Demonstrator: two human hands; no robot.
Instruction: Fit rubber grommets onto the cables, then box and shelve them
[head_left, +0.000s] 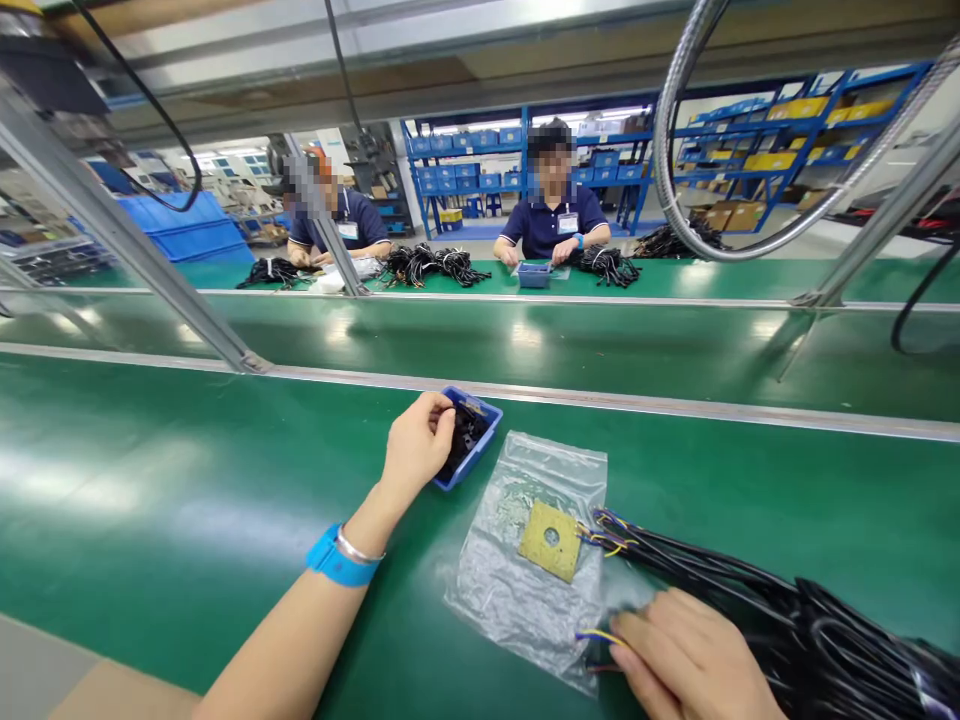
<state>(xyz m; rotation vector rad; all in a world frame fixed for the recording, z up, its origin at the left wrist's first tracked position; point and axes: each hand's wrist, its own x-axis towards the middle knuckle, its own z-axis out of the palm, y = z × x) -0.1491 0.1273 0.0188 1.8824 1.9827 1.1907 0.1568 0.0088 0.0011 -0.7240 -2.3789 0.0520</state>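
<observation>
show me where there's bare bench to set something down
Widest: the green bench left of the left forearm, up to the metal rail. Another: right of the plastic bag, between rail and black cables. A narrower strip lies between forearm and bag. Crowded: lower right, where bag, cables and right grip bunch together, plus the blue bin at the left grip.

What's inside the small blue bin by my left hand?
Small black parts lie in the blue bin. Your left hand covers its left side, so whatever is beneath the hand can't be seen.
</observation>
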